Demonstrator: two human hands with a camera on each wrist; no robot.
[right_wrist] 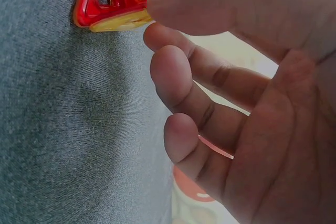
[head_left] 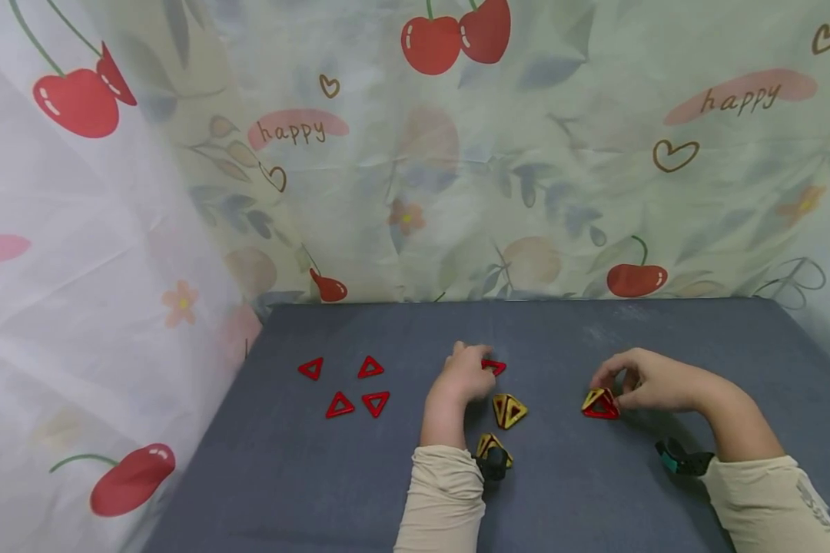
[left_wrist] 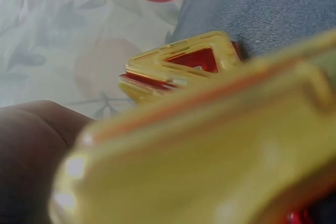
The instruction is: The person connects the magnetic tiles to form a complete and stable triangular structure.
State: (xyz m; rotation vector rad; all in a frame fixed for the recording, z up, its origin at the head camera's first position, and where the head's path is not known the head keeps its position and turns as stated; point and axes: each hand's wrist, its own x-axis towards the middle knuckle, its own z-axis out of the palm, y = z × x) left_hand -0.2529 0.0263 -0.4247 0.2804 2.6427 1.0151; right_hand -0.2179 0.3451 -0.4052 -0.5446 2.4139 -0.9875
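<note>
On the dark grey table [head_left: 283, 484], toward its right edge, the right hand [head_left: 653, 380] pinches a red-and-yellow plastic pyramid [head_left: 601, 405] between thumb and finger, apex up, base edge running roughly along the far edge. The left hand [head_left: 465, 372] partly covers a flat red plastic triangle [head_left: 498, 368], one corner pointing right; its grip I cannot tell.

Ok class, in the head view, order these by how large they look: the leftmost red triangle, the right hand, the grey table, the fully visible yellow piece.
1. Grey table
2. Right hand
3. Fully visible yellow piece
4. Leftmost red triangle, slightly farther from the camera than the yellow piece
</note>
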